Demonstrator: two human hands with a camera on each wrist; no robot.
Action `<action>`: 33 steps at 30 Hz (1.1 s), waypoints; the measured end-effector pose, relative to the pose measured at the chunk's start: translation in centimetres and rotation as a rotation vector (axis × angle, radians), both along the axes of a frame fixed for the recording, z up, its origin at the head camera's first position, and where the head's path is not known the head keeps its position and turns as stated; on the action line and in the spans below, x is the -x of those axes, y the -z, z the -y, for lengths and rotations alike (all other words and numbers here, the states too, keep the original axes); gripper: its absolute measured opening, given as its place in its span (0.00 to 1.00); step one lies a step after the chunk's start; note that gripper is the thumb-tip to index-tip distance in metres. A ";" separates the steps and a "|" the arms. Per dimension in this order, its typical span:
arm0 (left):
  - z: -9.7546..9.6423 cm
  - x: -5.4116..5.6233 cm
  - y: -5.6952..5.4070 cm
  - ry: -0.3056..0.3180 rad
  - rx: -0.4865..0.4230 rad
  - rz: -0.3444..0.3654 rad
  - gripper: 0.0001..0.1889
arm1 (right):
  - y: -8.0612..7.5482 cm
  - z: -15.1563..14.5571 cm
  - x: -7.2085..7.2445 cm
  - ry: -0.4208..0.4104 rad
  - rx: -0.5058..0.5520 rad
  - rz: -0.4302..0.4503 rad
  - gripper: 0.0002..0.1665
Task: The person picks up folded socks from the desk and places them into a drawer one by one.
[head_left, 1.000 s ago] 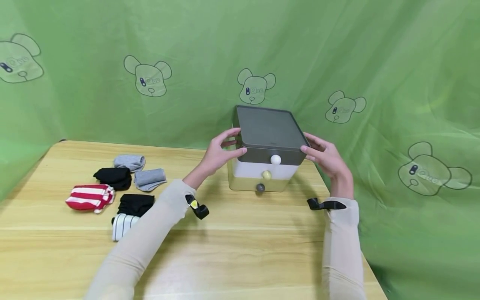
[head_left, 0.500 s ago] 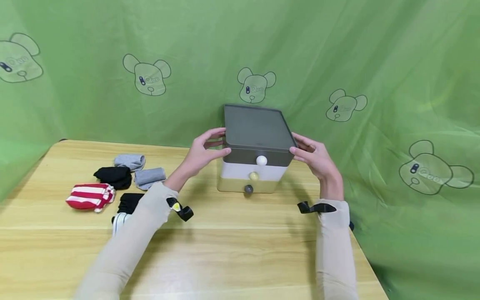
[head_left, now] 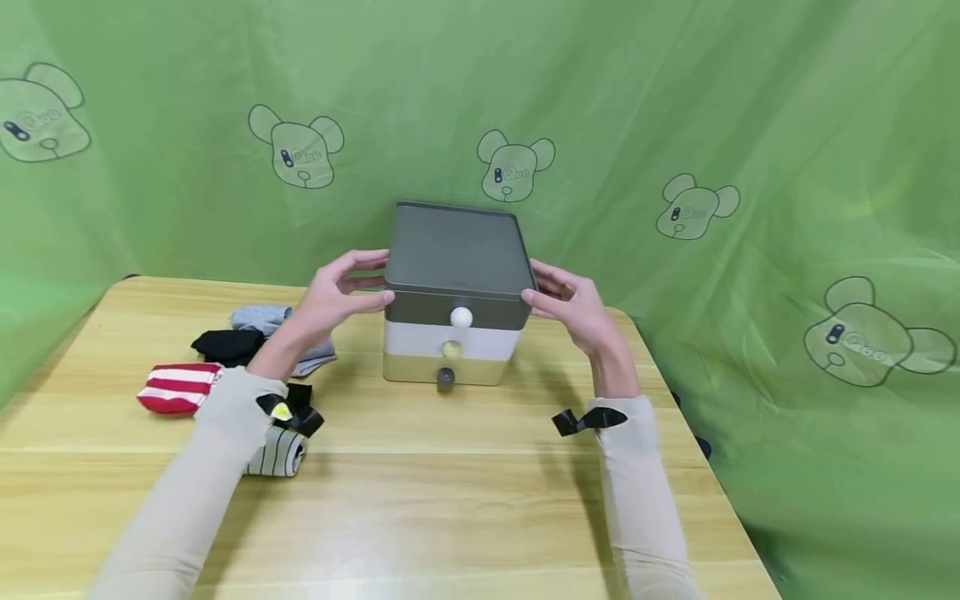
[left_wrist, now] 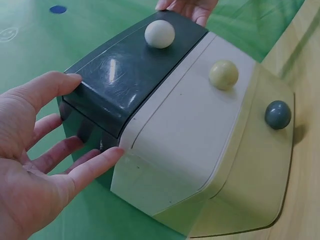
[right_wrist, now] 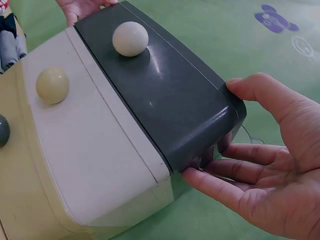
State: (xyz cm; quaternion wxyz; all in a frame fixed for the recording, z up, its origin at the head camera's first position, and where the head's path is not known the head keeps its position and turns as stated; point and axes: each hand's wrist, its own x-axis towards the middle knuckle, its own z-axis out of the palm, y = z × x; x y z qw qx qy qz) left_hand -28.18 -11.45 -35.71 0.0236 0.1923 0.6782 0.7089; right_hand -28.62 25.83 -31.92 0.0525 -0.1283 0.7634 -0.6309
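Note:
A small drawer box [head_left: 461, 250] with three stacked drawers stands on the wooden table. Its top tier is dark grey, its middle white and its bottom yellow; each front has a round knob. My left hand [head_left: 336, 293] touches its left side, thumb at the front corner and nearly straight fingers along the side. Mirroring it, my right hand [head_left: 573, 307] touches the right side near the top. Both wrist views show the fingertips on the dark top tier, with the left hand's lower finger [left_wrist: 97, 167] reaching the white tier's edge. All drawers look closed.
Left of the box lie several folded cloth pieces: a red-and-white striped one [head_left: 178, 388], a black one [head_left: 227, 346], grey ones [head_left: 260, 317] and a white one with dark stripes [head_left: 279, 454]. My left forearm partly covers them. A green curtain [head_left: 420, 100] hangs behind the table.
Between both hands the drawer box has moved left across the table and turned slightly. My left forearm now covers more of the cloth pieces.

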 end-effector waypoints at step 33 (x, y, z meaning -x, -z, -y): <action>5.9 0.1 0.2 -0.082 0.003 0.033 0.34 | 0.4 6.2 1.9 -0.043 0.038 0.016 0.41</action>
